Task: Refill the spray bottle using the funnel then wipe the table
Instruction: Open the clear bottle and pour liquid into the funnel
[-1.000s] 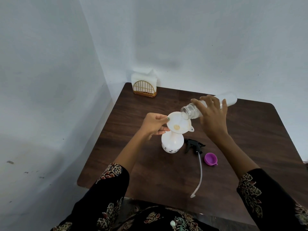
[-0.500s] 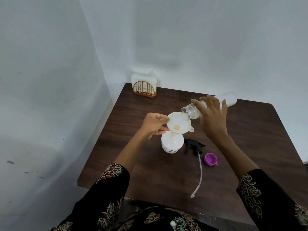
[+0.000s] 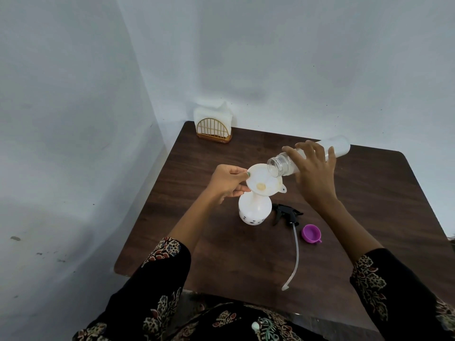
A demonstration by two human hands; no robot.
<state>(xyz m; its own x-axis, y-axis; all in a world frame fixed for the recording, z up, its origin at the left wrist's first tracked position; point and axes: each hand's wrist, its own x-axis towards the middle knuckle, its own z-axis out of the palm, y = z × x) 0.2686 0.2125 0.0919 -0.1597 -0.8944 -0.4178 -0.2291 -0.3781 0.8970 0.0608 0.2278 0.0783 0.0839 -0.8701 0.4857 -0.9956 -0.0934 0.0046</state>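
A white spray bottle [image 3: 254,209] with dark dots stands upright on the dark wooden table [image 3: 369,217]. A white funnel [image 3: 263,180] sits in its neck. My left hand [image 3: 227,182] pinches the funnel's left rim. My right hand [image 3: 312,173] grips a clear plastic bottle [image 3: 280,166], tipped almost flat with its open mouth over the funnel's right edge. The black trigger head [image 3: 285,214] with its long tube lies on the table to the right of the spray bottle.
A purple cap [image 3: 311,233] lies beside the trigger head. A gold wire holder with white napkins [image 3: 213,126] stands at the table's back left corner, against the white walls. The table's left edge runs along the wall.
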